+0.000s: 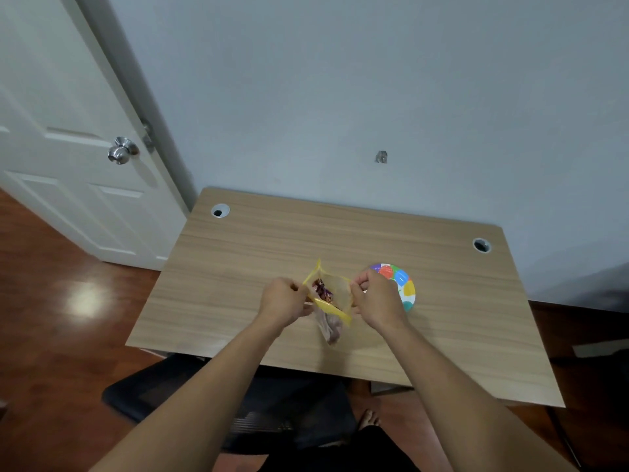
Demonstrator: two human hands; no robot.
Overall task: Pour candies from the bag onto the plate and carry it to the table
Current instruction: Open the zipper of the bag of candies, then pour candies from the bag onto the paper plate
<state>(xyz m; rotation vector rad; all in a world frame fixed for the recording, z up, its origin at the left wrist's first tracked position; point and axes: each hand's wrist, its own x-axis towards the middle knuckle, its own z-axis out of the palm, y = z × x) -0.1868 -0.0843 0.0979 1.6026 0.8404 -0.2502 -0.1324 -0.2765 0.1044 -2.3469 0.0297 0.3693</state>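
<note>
left hand (284,301): fingers pinched shut on the left side of the bag's mouth, knuckles up, over the middle of the desk.
right hand (376,299): fingers pinched shut on the right side of the mouth, partly covering the near-left part of the plate.
bag (328,301): clear plastic with a yellow zip strip; mouth pulled open between the two hands, body hanging down toward the near edge. whether its bottom touches the desk cannot be told.
candies (321,289): dark purple and reddish pieces seen through the open mouth, inside the bag; more pale shapes low in the bag, blurred.
plate (406,287): small, round, white with coloured dots, flat on the desk just right of the bag; no candy seen on its visible part.
desk (238,267): light wood grain, against the far wall, with a cable hole (220,210) at far left and another at far right.
chair (190,396): black, tucked at the near edge below the arms.
door (68,131): white, left of the desk, with a metal knob (122,150).
floor (51,318): dark red-brown wood, glare patch at left.
</note>
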